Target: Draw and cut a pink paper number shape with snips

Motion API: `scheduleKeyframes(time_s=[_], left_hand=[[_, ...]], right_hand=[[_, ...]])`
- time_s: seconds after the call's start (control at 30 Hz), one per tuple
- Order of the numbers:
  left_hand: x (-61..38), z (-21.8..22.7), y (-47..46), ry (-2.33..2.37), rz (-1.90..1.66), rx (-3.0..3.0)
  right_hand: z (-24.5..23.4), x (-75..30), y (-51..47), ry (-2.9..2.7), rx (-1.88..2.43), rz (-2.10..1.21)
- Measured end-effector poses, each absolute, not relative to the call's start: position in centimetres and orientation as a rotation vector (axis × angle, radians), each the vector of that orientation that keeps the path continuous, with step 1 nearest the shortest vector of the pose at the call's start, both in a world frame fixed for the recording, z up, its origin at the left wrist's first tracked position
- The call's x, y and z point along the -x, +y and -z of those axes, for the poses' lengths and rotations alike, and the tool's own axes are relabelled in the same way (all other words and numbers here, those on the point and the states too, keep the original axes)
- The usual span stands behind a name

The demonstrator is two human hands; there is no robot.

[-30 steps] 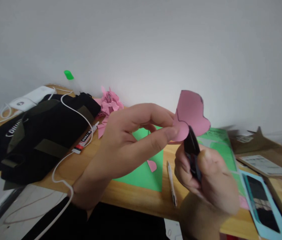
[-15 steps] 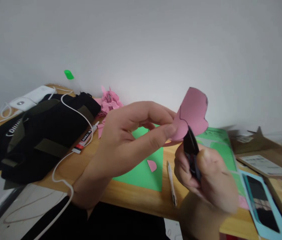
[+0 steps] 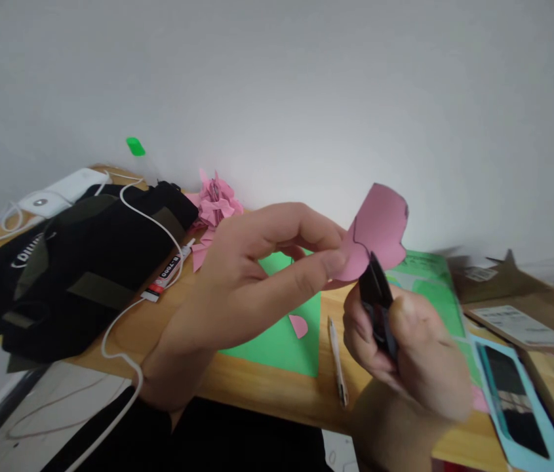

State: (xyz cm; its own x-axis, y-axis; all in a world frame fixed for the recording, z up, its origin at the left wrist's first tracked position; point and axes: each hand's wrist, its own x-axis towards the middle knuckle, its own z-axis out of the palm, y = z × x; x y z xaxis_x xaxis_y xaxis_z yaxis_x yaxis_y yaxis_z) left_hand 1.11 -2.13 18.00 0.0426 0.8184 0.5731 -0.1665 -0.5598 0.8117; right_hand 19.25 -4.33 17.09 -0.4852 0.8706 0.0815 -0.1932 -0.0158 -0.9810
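My left hand [image 3: 252,282] pinches a pink paper cut-out [image 3: 377,229] between thumb and fingers, holding it up above the wooden desk [image 3: 257,387]. My right hand [image 3: 404,347] is closed around black scissors [image 3: 377,301], whose blades meet the lower edge of the pink paper along a drawn line. Under the hands lies a green paper sheet [image 3: 286,334] with a small pink petal piece [image 3: 299,325] on it.
A pen [image 3: 338,360] lies beside the green sheet. A black bag [image 3: 75,269] with a white cable [image 3: 124,328], a glue tube [image 3: 166,275] and a white charger [image 3: 55,193] sit at left. Pink paper scraps [image 3: 215,203] lie by the wall. A light blue sheet [image 3: 517,400] and cardboard [image 3: 517,308] are at right.
The pink paper has been turned and shifted slightly in my left hand while the scissors stay at its lower edge. Both hands remain in nearly the same place.
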Motion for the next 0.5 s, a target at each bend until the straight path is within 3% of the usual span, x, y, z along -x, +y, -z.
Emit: scheduleKeyframes(time_s=[0.5], left_hand=[[-1.6, -18.2, -2.6, 0.743, -1.65, -1.537]], right_hand=[[-17.1, -19.0, -4.3, -1.419, 0.753, -1.6]])
